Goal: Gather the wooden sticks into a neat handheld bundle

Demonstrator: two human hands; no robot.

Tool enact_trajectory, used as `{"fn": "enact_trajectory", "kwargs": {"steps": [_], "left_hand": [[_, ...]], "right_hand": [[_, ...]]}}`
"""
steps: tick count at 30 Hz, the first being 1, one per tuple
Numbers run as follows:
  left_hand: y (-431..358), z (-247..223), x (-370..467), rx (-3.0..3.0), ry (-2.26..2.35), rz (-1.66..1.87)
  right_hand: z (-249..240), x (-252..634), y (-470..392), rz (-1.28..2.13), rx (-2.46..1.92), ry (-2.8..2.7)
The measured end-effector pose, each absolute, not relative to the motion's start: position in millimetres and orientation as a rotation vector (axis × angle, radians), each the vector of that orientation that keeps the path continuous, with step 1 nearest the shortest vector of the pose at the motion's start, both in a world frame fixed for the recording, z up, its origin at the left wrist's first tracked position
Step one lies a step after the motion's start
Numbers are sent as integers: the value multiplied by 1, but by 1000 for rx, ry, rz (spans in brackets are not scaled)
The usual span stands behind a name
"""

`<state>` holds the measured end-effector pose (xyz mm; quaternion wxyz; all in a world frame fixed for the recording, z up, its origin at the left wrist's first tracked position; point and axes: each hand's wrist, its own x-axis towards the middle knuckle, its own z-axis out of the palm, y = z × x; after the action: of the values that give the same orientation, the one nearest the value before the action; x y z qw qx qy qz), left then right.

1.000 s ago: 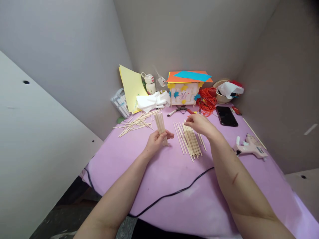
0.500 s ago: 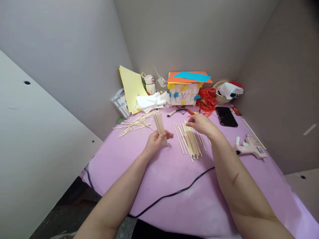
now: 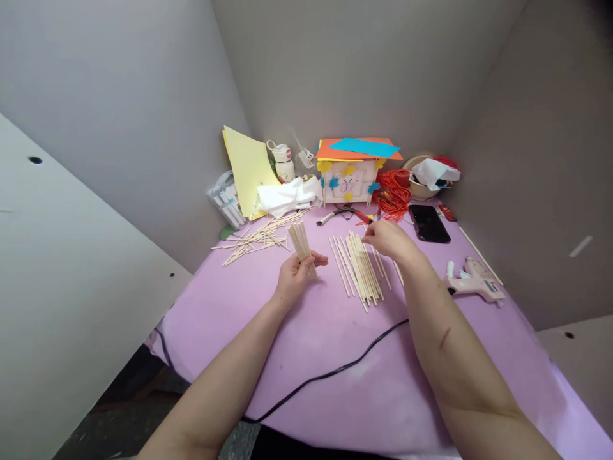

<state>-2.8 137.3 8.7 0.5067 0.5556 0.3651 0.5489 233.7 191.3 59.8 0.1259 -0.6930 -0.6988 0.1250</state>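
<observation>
My left hand (image 3: 297,271) is closed round a bundle of thin wooden sticks (image 3: 299,239), held up at a tilt above the table. A larger pile of wooden sticks (image 3: 363,268) lies on the cloth to its right, roughly side by side, with several strays along both edges. Over the far end of that pile is my right hand (image 3: 389,239), thumb and fingers pinched together near the stick tips. Whether a stick is between these fingertips is hidden.
Loose sticks (image 3: 256,239) are scattered at the left. Behind stand a decorated little house (image 3: 348,182), orange cord (image 3: 393,195) and pliers (image 3: 342,214). A phone (image 3: 430,223) and a glue gun (image 3: 474,284) lie right. A black cable (image 3: 330,374) crosses the front.
My right hand has shifted slightly right across the far end of the pile, its fingers drawn closer together. The left hand keeps its bundle. The view has turned slightly.
</observation>
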Motion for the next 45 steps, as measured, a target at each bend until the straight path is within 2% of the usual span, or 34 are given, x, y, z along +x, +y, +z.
{"fn": "enact_trajectory", "kwargs": {"steps": [9, 24, 39, 45], "left_hand": [[137, 0, -1, 1380, 910, 1364], [138, 1, 0, 1345, 903, 1328], [140, 0, -2, 1341, 897, 1320], [139, 1, -2, 1344, 915, 1318]], "right_hand": [[62, 243, 193, 358, -2202, -2086], [42, 162, 181, 422, -2147, -2269], [25, 145, 175, 465, -2218, -2179], [46, 162, 180, 396, -2024, -2111]]}}
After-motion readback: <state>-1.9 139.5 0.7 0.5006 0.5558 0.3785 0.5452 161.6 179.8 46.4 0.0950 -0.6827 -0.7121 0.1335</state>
